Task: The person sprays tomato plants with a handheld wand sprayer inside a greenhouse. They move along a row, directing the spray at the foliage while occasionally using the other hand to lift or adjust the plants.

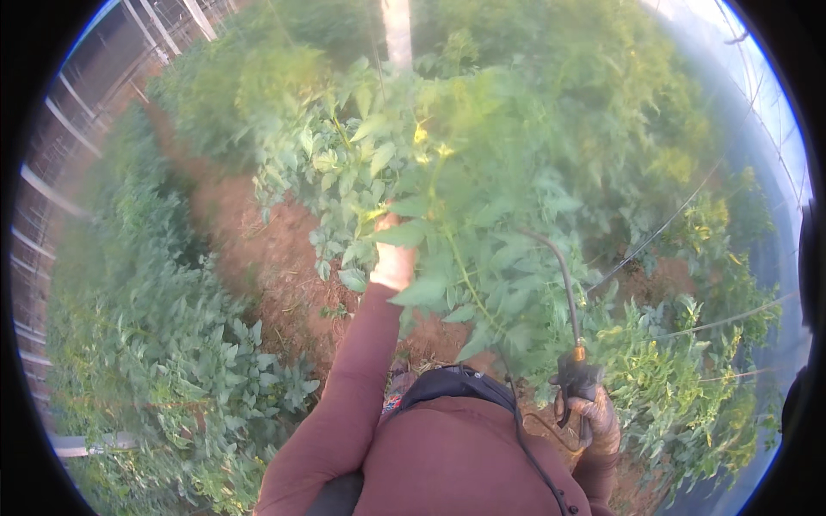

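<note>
My left hand (393, 262) reaches forward into a leafy green plant (361, 159) that looks like tomato. Leaves cover its fingers, so whether they grip a stem is hidden. Close in front, a stalk with yellow flowers (421, 136) rises past that hand, partly blurred. Low on the right, my right hand (600, 416) is wrapped round the black trigger handle of a spray wand (576, 375). From a brass-coloured fitting, its thin dark tube (569, 288) runs up and bends left, and its tip is lost among leaves.
Dense plant rows stand ahead and to the right; another row (163, 361) lies left of a reddish soil path (249, 232). A pale post (397, 34) rises ahead. Wires (658, 232) slant across the right, near a plastic sheet wall (779, 129). A dark hose (535, 456) crosses my torso.
</note>
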`<state>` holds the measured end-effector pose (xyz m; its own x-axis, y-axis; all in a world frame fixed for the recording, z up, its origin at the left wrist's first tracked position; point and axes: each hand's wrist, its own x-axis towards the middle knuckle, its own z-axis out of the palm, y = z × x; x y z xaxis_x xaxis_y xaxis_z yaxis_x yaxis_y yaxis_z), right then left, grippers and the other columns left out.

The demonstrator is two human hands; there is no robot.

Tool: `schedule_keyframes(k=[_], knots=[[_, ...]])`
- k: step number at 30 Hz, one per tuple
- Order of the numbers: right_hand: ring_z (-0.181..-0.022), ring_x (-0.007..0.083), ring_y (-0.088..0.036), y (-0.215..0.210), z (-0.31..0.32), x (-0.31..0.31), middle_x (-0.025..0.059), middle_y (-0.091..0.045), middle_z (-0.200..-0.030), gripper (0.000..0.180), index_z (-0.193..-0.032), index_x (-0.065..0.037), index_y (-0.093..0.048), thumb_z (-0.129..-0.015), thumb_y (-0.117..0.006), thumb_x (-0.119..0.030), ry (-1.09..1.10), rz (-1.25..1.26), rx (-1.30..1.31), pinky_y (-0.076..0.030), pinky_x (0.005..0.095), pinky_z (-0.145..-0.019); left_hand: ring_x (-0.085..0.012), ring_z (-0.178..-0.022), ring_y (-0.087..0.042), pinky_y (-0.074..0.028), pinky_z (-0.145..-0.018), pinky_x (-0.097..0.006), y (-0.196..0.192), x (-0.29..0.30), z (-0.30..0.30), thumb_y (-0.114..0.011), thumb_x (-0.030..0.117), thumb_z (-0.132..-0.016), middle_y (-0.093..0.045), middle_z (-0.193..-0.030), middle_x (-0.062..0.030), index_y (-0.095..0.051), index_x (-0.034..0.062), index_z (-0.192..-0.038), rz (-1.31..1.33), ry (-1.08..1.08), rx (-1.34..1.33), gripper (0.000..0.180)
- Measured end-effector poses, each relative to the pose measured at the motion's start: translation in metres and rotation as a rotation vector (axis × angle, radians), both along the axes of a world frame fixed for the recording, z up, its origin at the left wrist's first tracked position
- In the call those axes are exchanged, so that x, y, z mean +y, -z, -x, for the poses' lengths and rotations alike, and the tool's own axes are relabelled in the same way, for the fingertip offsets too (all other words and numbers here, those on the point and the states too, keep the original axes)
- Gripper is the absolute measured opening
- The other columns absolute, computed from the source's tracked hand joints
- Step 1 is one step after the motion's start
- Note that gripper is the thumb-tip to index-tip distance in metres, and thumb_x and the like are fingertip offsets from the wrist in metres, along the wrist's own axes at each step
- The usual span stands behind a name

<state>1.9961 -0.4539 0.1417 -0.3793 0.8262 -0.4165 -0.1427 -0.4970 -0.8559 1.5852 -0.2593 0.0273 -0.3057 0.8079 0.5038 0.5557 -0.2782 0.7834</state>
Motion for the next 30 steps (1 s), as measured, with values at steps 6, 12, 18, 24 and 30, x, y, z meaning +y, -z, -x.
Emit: schedule_keyframes(k=[6,12,18,24,30], knots=[[-0.08,0.0176,-0.06,-0.028,0.037,0.012,0.0137,-0.063,-0.104,0.061,-0.124,0.005,-0.05,-0.071,-0.073,-0.012,0.027,-0.194,-0.15,-0.048,0.0287,-0.069,-0.0235,-0.107,-0.058,-0.048,-0.091,-0.046,-0.022,-0.051,-0.022,-0.057,0.014,-0.095,-0.059,-0.12,-0.0082,-0.053,0.0107,-0.125,-0.045,0.58,-1.425,0.031],[-0.088,0.0142,-0.06,-0.096,0.079,0.051,0.0108,-0.066,-0.099,0.056,-0.123,0.0,-0.058,-0.071,-0.073,-0.011,-0.217,-0.268,-0.617,-0.048,0.0306,-0.08,-0.03,-0.103,-0.06,-0.052,-0.085,-0.048,-0.032,-0.065,-0.021,-0.061,0.011,-0.09,-0.058,-0.119,-0.0103,-0.054,0.0082,-0.121,0.17,0.795,-1.596,0.032],[-0.083,0.0163,-0.059,-0.122,0.129,0.066,0.0078,-0.065,-0.092,0.053,-0.124,0.0,-0.056,-0.076,-0.074,-0.013,-0.155,-0.369,-0.807,-0.049,0.0323,-0.08,-0.028,-0.095,-0.063,-0.054,-0.08,-0.045,-0.028,-0.055,-0.023,-0.062,0.011,-0.091,-0.063,-0.106,-0.0067,-0.057,0.0076,-0.116,0.058,0.789,-1.557,0.026],[-0.082,0.0129,-0.057,-0.131,0.135,0.058,0.0074,-0.066,-0.09,0.047,-0.117,0.0,-0.059,-0.077,-0.076,-0.016,-0.231,-0.423,-0.86,-0.049,0.0317,-0.077,-0.0298,-0.089,-0.064,-0.055,-0.074,-0.045,-0.023,-0.054,-0.014,-0.062,0.012,-0.091,-0.063,-0.103,-0.0062,-0.057,0.0076,-0.112,0.162,0.813,-1.58,0.022],[-0.085,0.014,-0.056,-0.123,0.124,0.043,0.0068,-0.065,-0.093,0.046,-0.117,0.0,-0.061,-0.075,-0.075,-0.011,-0.047,-0.273,-0.759,-0.047,0.0324,-0.081,-0.0311,-0.079,-0.065,-0.055,-0.068,-0.043,-0.037,-0.061,-0.017,-0.064,0.016,-0.09,-0.062,-0.099,-0.0067,-0.057,0.0071,-0.108,0.156,0.752,-1.568,0.021]])
